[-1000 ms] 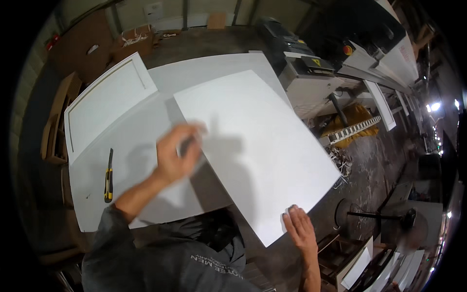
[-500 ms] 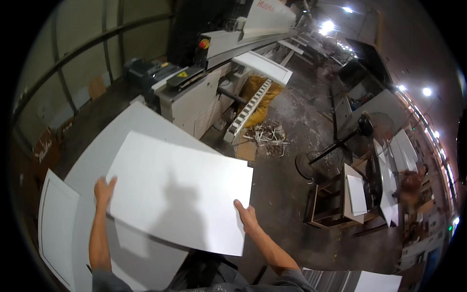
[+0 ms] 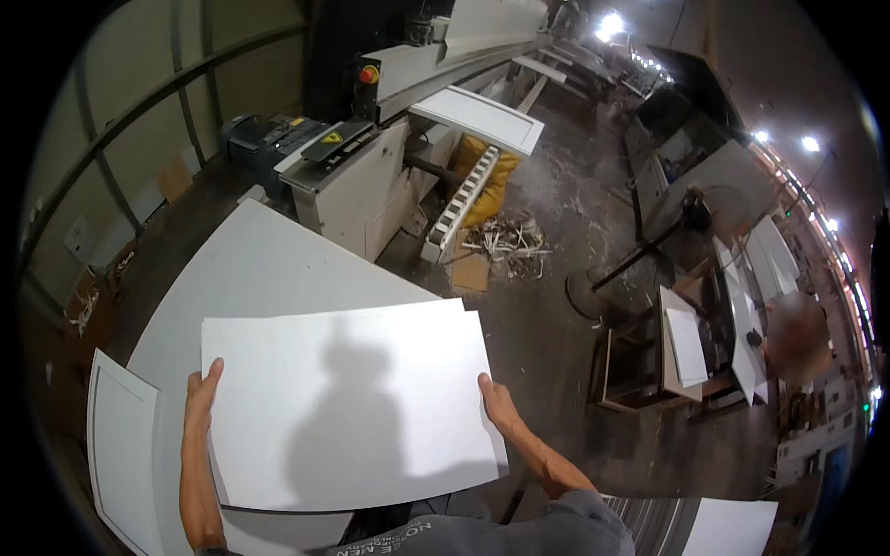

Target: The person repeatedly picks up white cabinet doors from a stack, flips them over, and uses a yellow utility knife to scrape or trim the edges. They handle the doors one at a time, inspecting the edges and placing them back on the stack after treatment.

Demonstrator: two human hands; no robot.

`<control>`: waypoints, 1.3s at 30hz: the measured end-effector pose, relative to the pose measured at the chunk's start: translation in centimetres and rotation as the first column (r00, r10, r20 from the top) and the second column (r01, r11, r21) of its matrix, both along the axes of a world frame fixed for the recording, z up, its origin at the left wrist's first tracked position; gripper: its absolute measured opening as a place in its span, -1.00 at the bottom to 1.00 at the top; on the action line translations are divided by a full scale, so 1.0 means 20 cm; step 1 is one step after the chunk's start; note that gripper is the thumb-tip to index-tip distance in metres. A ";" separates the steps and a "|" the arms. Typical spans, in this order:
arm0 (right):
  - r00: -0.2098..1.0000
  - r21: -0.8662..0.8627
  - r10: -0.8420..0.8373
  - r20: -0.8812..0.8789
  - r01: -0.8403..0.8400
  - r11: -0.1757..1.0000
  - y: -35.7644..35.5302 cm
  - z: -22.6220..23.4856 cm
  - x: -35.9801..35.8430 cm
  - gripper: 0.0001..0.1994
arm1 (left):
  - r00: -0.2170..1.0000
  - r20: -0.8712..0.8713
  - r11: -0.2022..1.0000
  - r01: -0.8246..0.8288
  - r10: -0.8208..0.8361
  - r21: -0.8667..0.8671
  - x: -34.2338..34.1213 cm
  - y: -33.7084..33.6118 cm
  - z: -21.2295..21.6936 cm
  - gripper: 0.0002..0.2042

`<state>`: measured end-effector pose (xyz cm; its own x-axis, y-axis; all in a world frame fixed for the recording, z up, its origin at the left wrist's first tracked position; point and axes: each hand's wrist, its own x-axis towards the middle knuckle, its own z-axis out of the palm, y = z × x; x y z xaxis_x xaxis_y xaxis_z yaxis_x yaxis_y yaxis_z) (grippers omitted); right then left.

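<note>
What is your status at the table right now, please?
Left hand and right hand grip the white panel by its side edges. Panel lifted above table. Machine stands ahead.

You're holding a plain white panel (image 3: pixel 348 403), grey shadow across it. White worktable (image 3: pixel 269 269) under it, white framed door panel (image 3: pixel 120 454) at your left. Machine (image 3: pixel 357 181) is off-white with a red button (image 3: pixel 369 74) and a yellow warning label (image 3: pixel 331 137). Yellow sack (image 3: pixel 496 181), grey stained floor (image 3: pixel 556 241).
</note>
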<state>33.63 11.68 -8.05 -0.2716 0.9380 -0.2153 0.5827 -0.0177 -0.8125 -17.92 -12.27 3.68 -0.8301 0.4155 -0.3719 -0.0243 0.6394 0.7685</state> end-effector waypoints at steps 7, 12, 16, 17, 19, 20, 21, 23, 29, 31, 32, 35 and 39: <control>0.869 0.371 -0.012 -0.496 0.224 0.901 -0.01 0.52 -0.19 -0.52 | 0.985 -0.076 0.751 -0.069 0.157 0.656 -0.32 -0.43 0.05 -0.23; 0.829 0.486 0.171 -0.533 0.134 0.863 0.09 0.48 -0.15 -0.37 | 0.975 0.005 0.470 -0.111 0.221 0.876 -0.30 -0.65 -0.07 -0.35; 0.745 0.407 0.116 -0.657 0.221 0.886 0.04 0.32 -0.18 -0.31 | 0.968 -0.044 0.442 -0.072 0.247 0.894 -0.22 -0.81 -0.19 -0.31; 0.710 0.383 0.074 -0.700 0.286 0.878 0.01 0.33 -0.22 -0.31 | 0.954 -0.021 0.435 -0.117 0.300 0.893 -0.21 -0.79 -0.21 -0.31; 0.663 0.344 0.013 -0.748 0.372 0.862 0.00 0.30 -0.28 -0.32 | 0.946 -0.013 0.429 -0.135 0.324 0.893 -0.21 -0.78 -0.22 -0.30; 0.650 0.330 -0.009 -0.760 0.397 0.856 0.01 0.28 -0.30 -0.33 | 0.955 -0.027 0.427 -0.107 0.296 0.898 -0.21 -0.77 -0.22 -0.30; 0.637 0.317 -0.030 -0.771 0.423 0.849 0.02 0.27 -0.30 -0.33 | 0.963 -0.041 0.424 -0.079 0.267 0.902 -0.21 -0.76 -0.22 -0.30; 0.621 0.315 0.017 -0.784 0.373 0.873 0.04 0.31 -0.30 -0.35 | 0.956 -0.080 0.502 -0.075 0.281 0.862 -0.27 -0.75 -0.25 -0.31; 0.706 0.276 0.091 -0.703 0.152 0.949 0.11 0.10 -0.24 -0.25 | 0.994 -0.080 0.620 0.013 0.080 0.784 -0.57 -0.87 -0.47 -0.34; 0.718 0.430 0.083 -0.691 0.315 0.846 0.15 0.06 -0.40 -0.06 | 0.997 -0.011 0.604 -0.040 0.081 0.796 -0.74 -1.00 -0.58 -0.26; 0.730 0.436 0.069 -0.680 0.327 0.838 0.16 0.08 -0.37 -0.16 | 0.996 0.074 0.581 -0.087 0.045 0.809 -0.88 -0.98 -0.59 -0.22; 0.808 0.438 -0.009 -0.589 0.329 0.837 0.08 0.09 -0.21 -0.42 | 0.941 -0.269 0.629 0.084 0.204 0.773 -0.44 -0.60 -0.42 -0.18; 0.780 0.411 -0.078 -0.620 0.408 0.815 -0.35 0.18 -0.01 -0.42 | 0.935 -0.257 0.681 0.024 0.244 0.732 0.10 -0.45 0.00 -0.20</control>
